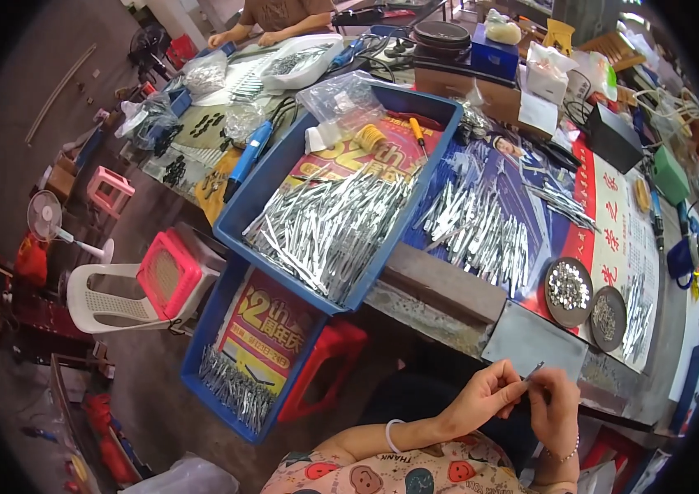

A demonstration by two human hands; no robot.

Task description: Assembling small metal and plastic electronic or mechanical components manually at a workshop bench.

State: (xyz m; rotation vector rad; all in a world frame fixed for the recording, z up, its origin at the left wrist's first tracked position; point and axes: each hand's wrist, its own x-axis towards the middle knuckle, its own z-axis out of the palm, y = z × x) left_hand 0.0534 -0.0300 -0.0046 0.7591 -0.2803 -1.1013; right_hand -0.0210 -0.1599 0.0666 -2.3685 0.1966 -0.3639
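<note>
My left hand (487, 398) and my right hand (553, 405) meet just in front of the bench edge, fingers pinched together. Between their fingertips a small dark metal piece (539, 365) pokes up; the rest of it is hidden by the fingers. Just beyond the hands lies a flat grey metal plate (522, 336). Past that plate stand a round dish of shiny metal discs (568, 290) and a second dish of tiny parts (608, 317). Thin silvery metal strips (489, 239) are heaped on the printed sheet farther off.
A large blue tray (230, 222) full of metal strips rests at the bench corner. Lower down, another blue tray (193, 366) sits by a red stool (329, 362). A white chair (115, 300) and a fan (45, 216) stand left. Across the bench a person (287, 16) works.
</note>
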